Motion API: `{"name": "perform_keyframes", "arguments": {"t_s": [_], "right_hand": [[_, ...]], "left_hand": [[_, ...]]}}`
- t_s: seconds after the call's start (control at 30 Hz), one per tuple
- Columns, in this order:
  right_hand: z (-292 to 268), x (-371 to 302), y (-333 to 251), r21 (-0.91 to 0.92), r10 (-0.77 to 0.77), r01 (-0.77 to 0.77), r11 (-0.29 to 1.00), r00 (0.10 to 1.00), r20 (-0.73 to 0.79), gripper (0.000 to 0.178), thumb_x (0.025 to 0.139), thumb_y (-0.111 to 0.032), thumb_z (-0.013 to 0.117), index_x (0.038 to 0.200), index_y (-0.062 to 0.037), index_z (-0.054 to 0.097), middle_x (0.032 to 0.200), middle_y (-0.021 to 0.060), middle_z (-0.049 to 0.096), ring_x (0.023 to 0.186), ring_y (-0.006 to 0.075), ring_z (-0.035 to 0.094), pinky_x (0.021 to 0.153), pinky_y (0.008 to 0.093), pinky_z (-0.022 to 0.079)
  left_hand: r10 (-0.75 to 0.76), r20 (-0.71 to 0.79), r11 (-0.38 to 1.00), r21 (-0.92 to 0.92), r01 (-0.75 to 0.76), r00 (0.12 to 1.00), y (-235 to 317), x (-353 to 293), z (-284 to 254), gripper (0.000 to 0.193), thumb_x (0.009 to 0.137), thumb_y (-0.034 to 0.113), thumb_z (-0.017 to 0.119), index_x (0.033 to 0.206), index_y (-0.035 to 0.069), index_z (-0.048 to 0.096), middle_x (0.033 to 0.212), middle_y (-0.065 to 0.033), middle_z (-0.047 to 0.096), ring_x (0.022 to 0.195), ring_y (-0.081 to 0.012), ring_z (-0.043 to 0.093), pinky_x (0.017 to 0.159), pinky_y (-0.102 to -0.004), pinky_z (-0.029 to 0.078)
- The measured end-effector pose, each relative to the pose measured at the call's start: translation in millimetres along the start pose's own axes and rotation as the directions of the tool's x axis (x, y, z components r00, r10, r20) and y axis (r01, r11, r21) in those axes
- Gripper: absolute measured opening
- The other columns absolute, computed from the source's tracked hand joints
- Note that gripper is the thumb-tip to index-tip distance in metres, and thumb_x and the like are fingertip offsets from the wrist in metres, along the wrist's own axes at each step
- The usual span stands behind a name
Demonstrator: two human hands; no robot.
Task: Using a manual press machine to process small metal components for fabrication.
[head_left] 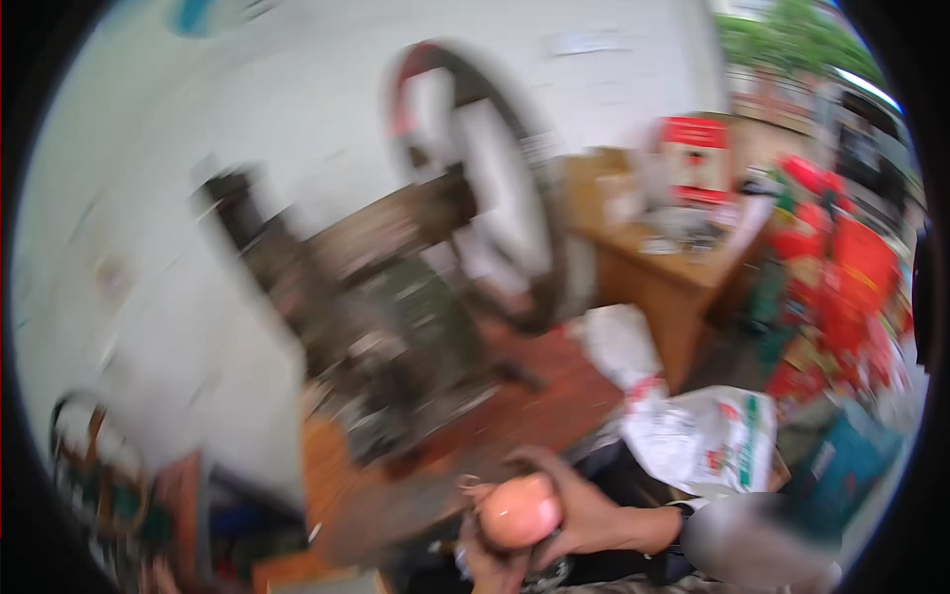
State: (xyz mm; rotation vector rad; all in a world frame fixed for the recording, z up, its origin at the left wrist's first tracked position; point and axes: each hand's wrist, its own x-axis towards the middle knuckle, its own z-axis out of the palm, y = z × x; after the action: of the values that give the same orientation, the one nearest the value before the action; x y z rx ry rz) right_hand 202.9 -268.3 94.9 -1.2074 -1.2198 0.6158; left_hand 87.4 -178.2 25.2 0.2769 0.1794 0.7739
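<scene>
A shiny, rounded orange-pink piece [521, 511] is held low in the middle of the view, at the near side of the workbench. Its exact kind cannot be made out in the motion blur. My right hand [584, 507] wraps round its right and far side, with the forearm coming in from the right. On the near left side, my left hand [492, 568] closes against the same piece, its lower part cut off by the frame. A thin pinkish loop [474, 485] shows beside the piece, near the left fingers.
Ahead stands a dark machine [396, 287] with a big flywheel [549, 218], on a reddish-brown bench [465, 436]. To the right are a white plastic bag [717, 436], a wooden desk [643, 272] bearing a red-and-white box [696, 158], and heaped red bags [861, 277].
</scene>
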Motion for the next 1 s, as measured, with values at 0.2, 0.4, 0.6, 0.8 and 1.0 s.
{"name": "perform_keyframes", "arguments": {"t_s": [0.2, 0.4, 0.6, 0.8, 1.0], "right_hand": [[69.5, 31.4, -5.7, -0.517, -0.26, 0.336, 0.787, 0.941, 0.216, 0.08, 0.051, -0.044, 0.08, 0.113, -0.0023, 0.054, 0.117, 0.0208, 0.049, 0.106, 0.0384, 0.051, 0.087, 0.041, 0.045], [119.7, 45.5, 12.6, -0.481, -0.409, 0.389, 0.785, 0.91, 0.068, 0.033, 0.063, -0.015, 0.07, 0.092, -0.0015, 0.063, 0.09, 0.0175, 0.055, 0.079, 0.0333, 0.056, 0.068, 0.0371, 0.047], [134.4, 50.5, 4.4, -0.36, -0.515, 0.627, 0.691, 0.777, 0.363, 0.032, 0.061, -0.017, 0.071, 0.089, -0.0048, 0.065, 0.085, 0.0151, 0.056, 0.074, 0.0303, 0.057, 0.063, 0.0378, 0.048], [118.4, 64.3, -45.3, -0.547, -0.246, 0.636, 0.545, 0.744, 0.621, 0.064, 0.057, -0.037, 0.08, 0.109, -0.0086, 0.058, 0.099, 0.0148, 0.054, 0.09, 0.0343, 0.056, 0.075, 0.041, 0.048], [117.8, 82.3, -62.9, -0.379, -0.102, 0.771, 0.511, 0.492, 0.865, 0.087, 0.052, -0.054, 0.076, 0.119, -0.0056, 0.05, 0.107, 0.0192, 0.052, 0.094, 0.0369, 0.056, 0.076, 0.0435, 0.048]], "left_hand": [[0.749, -0.033, 0.558, 0.571, -0.602, 0.662, 55.6, -43.7, -39.2, 0.027, 0.092, 0.022, 0.049, 0.105, -0.001, 0.051, 0.1, -0.0128, 0.059, 0.092, -0.0217, 0.059, 0.083, -0.0349, 0.048], [0.618, -0.28, 0.777, 0.361, -0.515, 0.735, 61.3, -51.7, -50.4, 0.029, 0.094, 0.023, 0.041, 0.105, 0.0, 0.054, 0.102, -0.0125, 0.06, 0.095, -0.0201, 0.059, 0.086, -0.0343, 0.047], [0.251, -0.176, 0.962, -0.066, -0.265, 0.952, 55.0, -62.4, -109.2, 0.024, 0.091, 0.03, 0.048, 0.098, 0.01, 0.059, 0.098, -0.0047, 0.062, 0.091, -0.0179, 0.059, 0.08, -0.0343, 0.049], [0.149, -0.345, 0.982, -0.061, -0.181, 0.927, 75.2, -64.6, -91.2, 0.03, 0.091, 0.035, 0.05, 0.103, 0.009, 0.058, 0.095, -0.0053, 0.063, 0.085, -0.019, 0.061, 0.077, -0.0339, 0.051], [0.262, -0.303, 0.959, -0.022, -0.282, 0.916, 80.3, -67.9, -77.0, 0.031, 0.094, 0.029, 0.045, 0.105, 0.003, 0.055, 0.098, -0.0098, 0.063, 0.089, -0.0196, 0.062, 0.078, -0.0342, 0.05]]}}
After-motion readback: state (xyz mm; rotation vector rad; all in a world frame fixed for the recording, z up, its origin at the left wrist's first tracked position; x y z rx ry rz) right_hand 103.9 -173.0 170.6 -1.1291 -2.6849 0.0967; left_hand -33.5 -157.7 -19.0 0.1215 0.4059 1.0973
